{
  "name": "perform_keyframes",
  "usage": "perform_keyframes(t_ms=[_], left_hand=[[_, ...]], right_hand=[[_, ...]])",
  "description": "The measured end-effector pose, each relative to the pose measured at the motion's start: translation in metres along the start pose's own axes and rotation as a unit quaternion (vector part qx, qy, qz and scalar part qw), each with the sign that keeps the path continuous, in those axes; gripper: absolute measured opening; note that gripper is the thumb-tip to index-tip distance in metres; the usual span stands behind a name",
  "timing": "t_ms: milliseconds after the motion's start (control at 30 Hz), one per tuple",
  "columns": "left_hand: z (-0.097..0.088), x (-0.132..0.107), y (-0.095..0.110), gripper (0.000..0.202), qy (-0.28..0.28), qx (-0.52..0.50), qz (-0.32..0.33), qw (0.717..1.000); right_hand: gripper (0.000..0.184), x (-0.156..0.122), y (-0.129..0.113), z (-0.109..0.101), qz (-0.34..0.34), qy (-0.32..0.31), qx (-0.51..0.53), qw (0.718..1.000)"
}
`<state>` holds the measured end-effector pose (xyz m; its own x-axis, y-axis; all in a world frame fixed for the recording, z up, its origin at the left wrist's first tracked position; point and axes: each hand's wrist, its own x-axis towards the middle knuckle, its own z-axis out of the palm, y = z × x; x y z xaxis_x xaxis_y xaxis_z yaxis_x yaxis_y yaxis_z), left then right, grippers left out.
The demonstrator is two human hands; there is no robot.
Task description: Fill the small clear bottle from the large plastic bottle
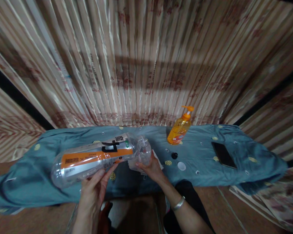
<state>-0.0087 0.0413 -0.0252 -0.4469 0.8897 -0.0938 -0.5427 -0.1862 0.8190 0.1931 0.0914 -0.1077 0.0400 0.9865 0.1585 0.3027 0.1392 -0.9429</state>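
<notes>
My left hand point(97, 183) grips a large clear plastic bottle point(95, 156) with a silver and orange label from below. The bottle lies tilted nearly on its side, its neck pointing right. My right hand point(153, 169) is closed around a small clear plastic container point(145, 152), held against the large bottle's neck. Whether the two mouths are joined or only touching, I cannot tell. Under the right hand is something white and flat, like folded tissue point(158, 158). Close by on the cloth are a black cap point(174, 156) and a white round lid point(181, 166).
An orange pump bottle point(178, 131) with orange liquid stands at the back, right of the hands. A dark phone point(224, 155) lies farther right. The blue-green patterned cloth point(197, 152) covers the low surface. Behind it hangs a striped curtain point(141, 65).
</notes>
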Motion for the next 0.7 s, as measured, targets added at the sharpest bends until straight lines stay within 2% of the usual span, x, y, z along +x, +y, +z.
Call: perform_keyframes(t_ms=[267,533,700], left_hand=[[0.003,-0.002,0.003,0.050,0.012,0.006,-0.011,1.000],[0.008,-0.004,0.006,0.051,0.006,0.004,-0.006,1.000],[0.005,0.000,0.004,0.050,-0.013,0.004,-0.002,1.000]], right_hand=[[0.082,-0.002,-0.004,-0.001,0.009,-0.007,-0.029,1.000],[0.087,-0.002,0.005,0.002,0.022,-0.018,-0.015,0.999],[0.079,-0.002,0.005,0.003,0.015,-0.023,-0.011,1.000]])
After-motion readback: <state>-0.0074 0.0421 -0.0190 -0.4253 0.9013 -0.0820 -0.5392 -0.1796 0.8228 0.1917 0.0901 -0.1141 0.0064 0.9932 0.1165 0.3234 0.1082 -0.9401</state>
